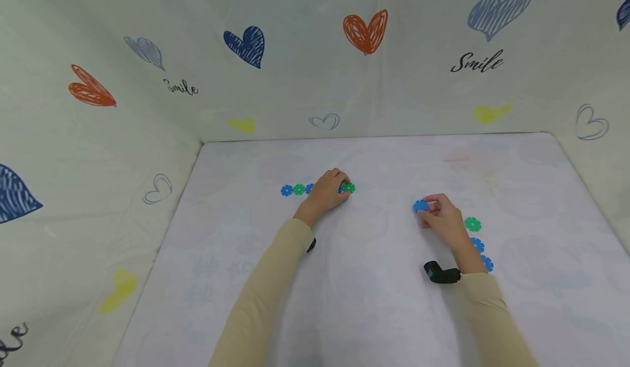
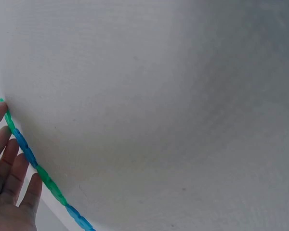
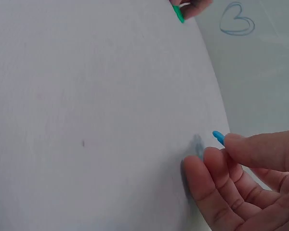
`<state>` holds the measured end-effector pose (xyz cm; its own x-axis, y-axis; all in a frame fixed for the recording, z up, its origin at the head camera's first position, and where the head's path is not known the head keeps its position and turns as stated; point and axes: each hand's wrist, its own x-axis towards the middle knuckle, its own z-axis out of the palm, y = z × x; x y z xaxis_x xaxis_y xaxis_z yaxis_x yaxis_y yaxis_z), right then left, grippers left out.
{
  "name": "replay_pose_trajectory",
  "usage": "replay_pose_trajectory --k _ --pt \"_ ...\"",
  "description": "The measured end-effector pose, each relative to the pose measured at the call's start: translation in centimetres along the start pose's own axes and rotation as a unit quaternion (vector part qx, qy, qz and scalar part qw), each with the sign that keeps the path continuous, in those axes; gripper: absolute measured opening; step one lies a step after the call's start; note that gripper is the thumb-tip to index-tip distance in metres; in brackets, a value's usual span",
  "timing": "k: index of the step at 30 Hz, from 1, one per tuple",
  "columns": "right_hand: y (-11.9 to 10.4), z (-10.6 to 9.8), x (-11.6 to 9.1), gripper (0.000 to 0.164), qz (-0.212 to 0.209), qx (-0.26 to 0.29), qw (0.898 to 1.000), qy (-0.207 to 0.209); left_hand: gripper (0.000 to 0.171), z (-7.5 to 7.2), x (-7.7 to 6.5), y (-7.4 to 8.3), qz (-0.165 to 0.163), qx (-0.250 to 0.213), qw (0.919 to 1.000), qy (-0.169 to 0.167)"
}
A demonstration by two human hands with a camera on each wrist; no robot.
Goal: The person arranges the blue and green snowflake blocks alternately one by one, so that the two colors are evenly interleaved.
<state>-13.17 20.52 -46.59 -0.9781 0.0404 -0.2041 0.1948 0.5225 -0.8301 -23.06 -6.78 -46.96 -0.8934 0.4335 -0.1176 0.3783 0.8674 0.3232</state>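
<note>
In the head view a row of alternating blue and green flower-shaped discs lies on the white table, starting with a blue disc (image 1: 286, 191) and a green disc (image 1: 298, 189). My left hand (image 1: 325, 192) covers the row's middle. Its thumb and fingers pinch the green flower-shaped disc (image 1: 349, 187) at the right end, and the left wrist view shows the other fingertips along the row. Farther right, my right hand (image 1: 447, 223) holds a blue flower-shaped disc (image 1: 420, 205) between thumb and fingers, raised off the table, as the right wrist view shows.
Beside the right wrist lie a loose green disc (image 1: 473, 224) and two blue discs (image 1: 477, 244), partly hidden by the arm. A dark wrist-worn device (image 1: 441, 273) juts out at the right cuff. Behind the table (image 1: 384, 301) hangs a curtain (image 1: 305, 82) printed with hearts.
</note>
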Motion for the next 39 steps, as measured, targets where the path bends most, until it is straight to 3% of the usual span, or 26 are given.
replay_pose_trajectory --k 16,39 --pt "-2.9 5.2 3.1 0.035 -0.016 0.071 0.997 -0.025 0.035 -0.4 -0.2 0.4 -0.012 -0.003 0.9999 -0.005" --pt "-5.0 7.8 5.8 0.032 -0.045 0.022 0.998 -0.043 0.035 -0.3 -0.2 0.4 -0.012 0.002 0.9999 -0.003"
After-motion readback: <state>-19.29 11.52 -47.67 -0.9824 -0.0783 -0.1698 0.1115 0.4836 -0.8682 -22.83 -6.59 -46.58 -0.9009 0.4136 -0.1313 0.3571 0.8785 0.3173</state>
